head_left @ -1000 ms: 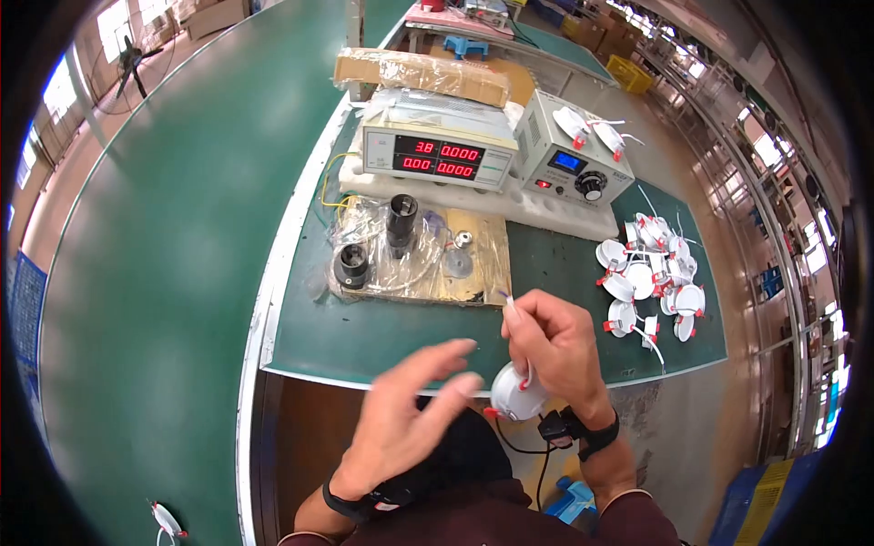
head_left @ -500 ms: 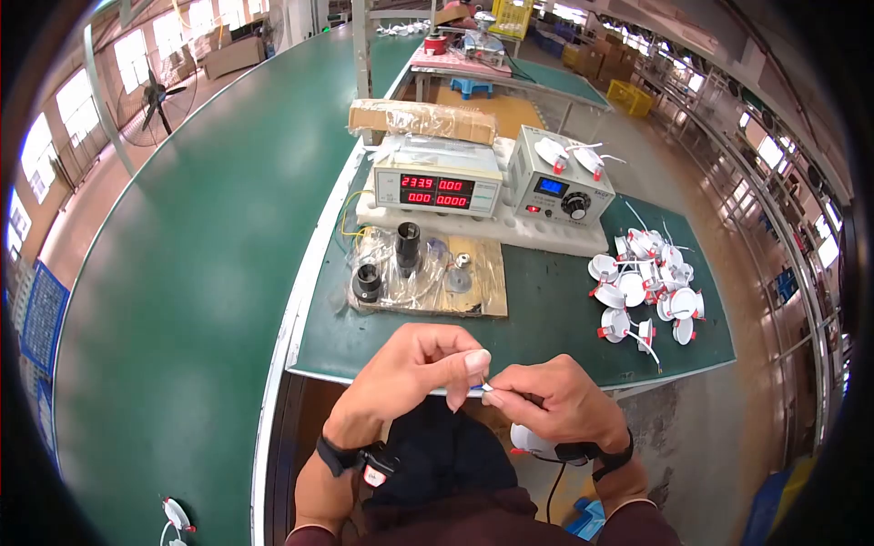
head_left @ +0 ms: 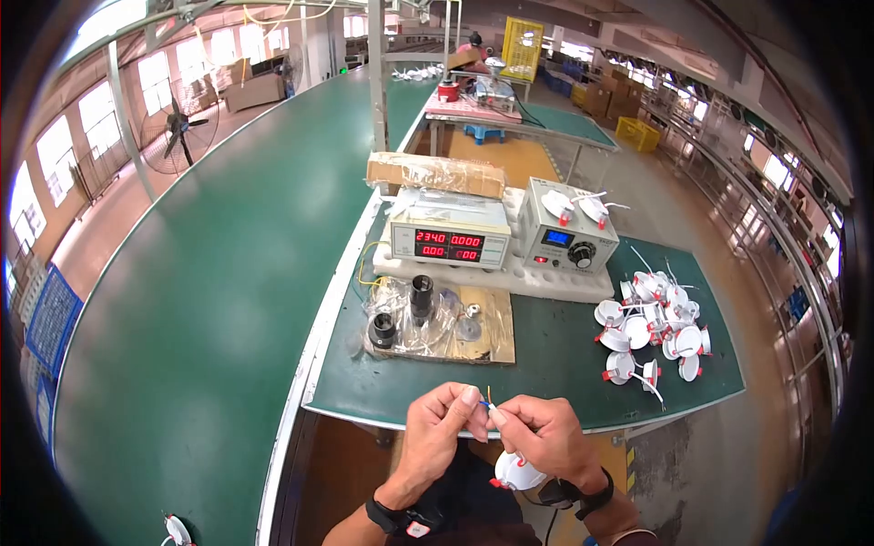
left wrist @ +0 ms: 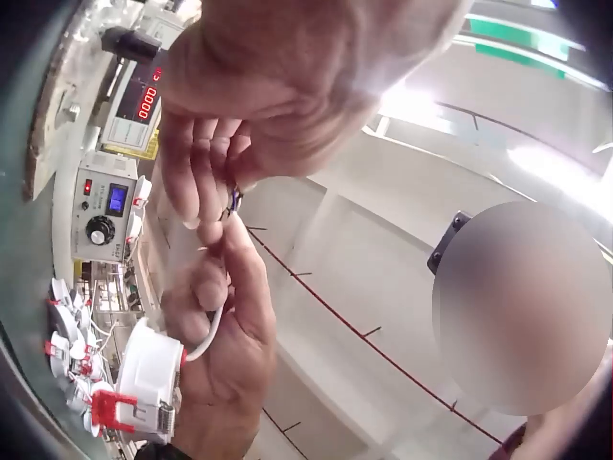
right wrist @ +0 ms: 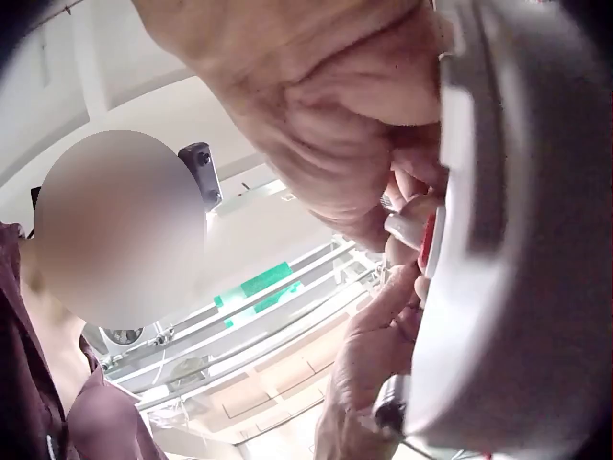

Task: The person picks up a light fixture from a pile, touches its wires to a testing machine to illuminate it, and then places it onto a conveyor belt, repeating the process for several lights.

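In the head view, my right hand (head_left: 548, 439) pinches the white cable (head_left: 496, 417) of a round downlight near its stripped end. The white downlight (head_left: 517, 471) with red clip tips hangs below that hand. My left hand (head_left: 437, 441) meets it from the other side, thumb and fingers pinching the blue wire (head_left: 484, 403), while an orange-brown wire (head_left: 490, 393) sticks up between the hands. From the left wrist, the downlight (left wrist: 151, 369) shows side on, its cable (left wrist: 208, 335) bending up into the right hand. The downlight's housing (right wrist: 517, 259) fills much of the right wrist view.
Beyond the hands lies a plastic-wrapped board (head_left: 493, 344) bearing black cylindrical sockets (head_left: 421, 298). Behind it stand a meter (head_left: 451, 246) with red digits and a grey dial box (head_left: 583, 232) with two downlights on top. Several more downlights (head_left: 637, 332) are heaped at the right.
My left hand, earlier spread and apart from the cable, has come over to the wires and pinches one. The head view has tilted up. The meter's upper left reading rose from 3.8 to 234.0.
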